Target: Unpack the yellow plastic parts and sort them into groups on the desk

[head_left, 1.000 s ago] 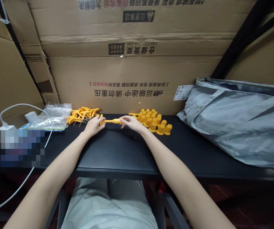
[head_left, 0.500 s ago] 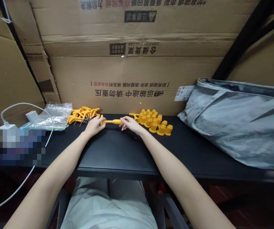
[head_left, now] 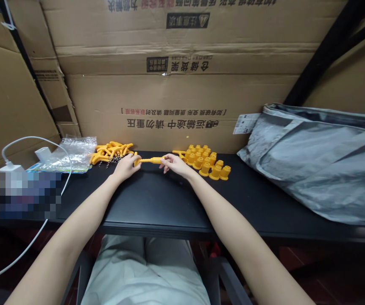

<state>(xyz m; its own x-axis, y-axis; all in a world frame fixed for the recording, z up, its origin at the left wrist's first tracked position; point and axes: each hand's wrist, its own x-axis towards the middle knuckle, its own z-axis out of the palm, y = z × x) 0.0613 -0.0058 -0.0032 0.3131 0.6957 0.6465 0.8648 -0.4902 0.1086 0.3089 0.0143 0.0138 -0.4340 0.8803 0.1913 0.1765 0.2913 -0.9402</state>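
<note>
My left hand [head_left: 127, 167] is closed on the crossbar end of a yellow T-handled corkscrew [head_left: 150, 160], held level over the black table. My right hand [head_left: 176, 165] pinches its other end, which my fingers partly cover. Between the hands, a ribbed yellow shaft and a thicker smooth section show. Just beyond my left hand lies a pile of yellow corkscrew handles [head_left: 110, 151] with metal spirals sticking out. Several yellow plastic cups [head_left: 205, 168] stand grouped to the right of my right hand, and a yellow T-shaped piece [head_left: 179, 152] rests beside them.
A large grey bag [head_left: 322, 165] takes up the right side of the table [head_left: 157, 203]. At left are a clear plastic bag [head_left: 77, 148], a white charger [head_left: 11, 171] and its white cable [head_left: 68, 169]. Cardboard [head_left: 176, 93] walls off the back.
Both hands stay on the corkscrew in almost the same place. My right fingers have shifted very slightly at its end, and the whole view has moved a little.
</note>
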